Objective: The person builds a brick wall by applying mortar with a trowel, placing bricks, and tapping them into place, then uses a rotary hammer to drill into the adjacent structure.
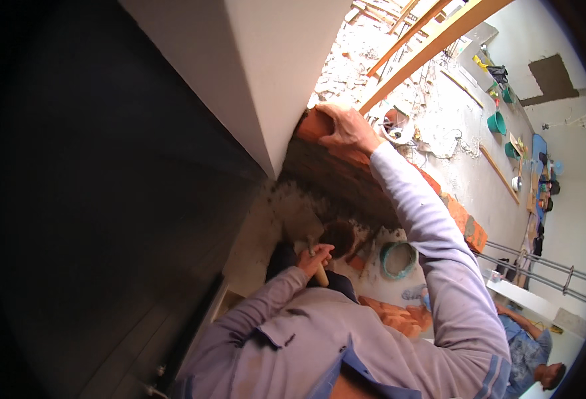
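Observation:
An orange brick (315,125) sits at the end of a low brick wall (336,174), against the corner of a white wall. Over it is my right hand (350,128), arm stretched out, with thumb and fingers closed round its near end. Down by my lap, my left hand (315,260) is closed round the wooden handle of a trowel (322,276). The trowel's blade, above the hand, is dim and hard to make out. Grey mortar coats the side of the low wall that faces me.
A round greenish bucket (398,259) stands on the floor near loose bricks (399,316). A wooden beam (432,48) slants beyond the wall, over rubble. Metal bars (539,267) lie at the right. Another person (527,352) is at the lower right. A white wall (259,73) rises ahead.

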Demonstrator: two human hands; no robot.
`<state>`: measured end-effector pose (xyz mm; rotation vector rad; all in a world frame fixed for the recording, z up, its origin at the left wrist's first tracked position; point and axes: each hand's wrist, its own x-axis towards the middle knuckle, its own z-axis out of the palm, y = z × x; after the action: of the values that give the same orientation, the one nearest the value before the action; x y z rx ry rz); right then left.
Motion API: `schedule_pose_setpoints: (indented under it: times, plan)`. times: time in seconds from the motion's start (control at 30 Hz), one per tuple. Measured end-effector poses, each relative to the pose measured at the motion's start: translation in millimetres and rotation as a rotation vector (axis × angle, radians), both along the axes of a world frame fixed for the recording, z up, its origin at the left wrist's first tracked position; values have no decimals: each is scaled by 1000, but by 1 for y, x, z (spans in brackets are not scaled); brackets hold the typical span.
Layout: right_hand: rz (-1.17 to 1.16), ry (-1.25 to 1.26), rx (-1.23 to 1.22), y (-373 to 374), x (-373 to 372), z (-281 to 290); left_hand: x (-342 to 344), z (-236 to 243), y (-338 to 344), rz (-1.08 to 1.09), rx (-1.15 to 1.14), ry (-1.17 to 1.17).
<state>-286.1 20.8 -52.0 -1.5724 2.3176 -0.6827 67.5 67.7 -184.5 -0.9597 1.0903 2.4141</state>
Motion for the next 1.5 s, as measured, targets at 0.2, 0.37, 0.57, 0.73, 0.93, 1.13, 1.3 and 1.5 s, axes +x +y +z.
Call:
schedule_pose_setpoints:
  times: [0.2,0.37,0.57,0.73,0.93,1.13,1.3,1.5]
  plan:
    - [-194,54,-365,43,32,36,-34,56,-12,-85,-139,166]
    - [-273,-591,-82,159,169,35,-70,116,-21,84,-314,282]
    - [-612,-959,-268,184,211,74,-93,150,-33,-77,-250,408]
    - [-560,-1110,-456,235,199,112,-111,115,-87,-61,67,123]
    - [-724,-979,-452,121,136,104,-209,79,-138,366,-299,-237]
    - [-724,-770,-260,76,109,63,-228,58,-123,493,-498,-161]
    - [-687,-493,-277,63,111,53,-230,37,-125,601,-526,-132]
    - [-688,-291,-555,48,125,35,-230,41,-121,619,-555,-98]
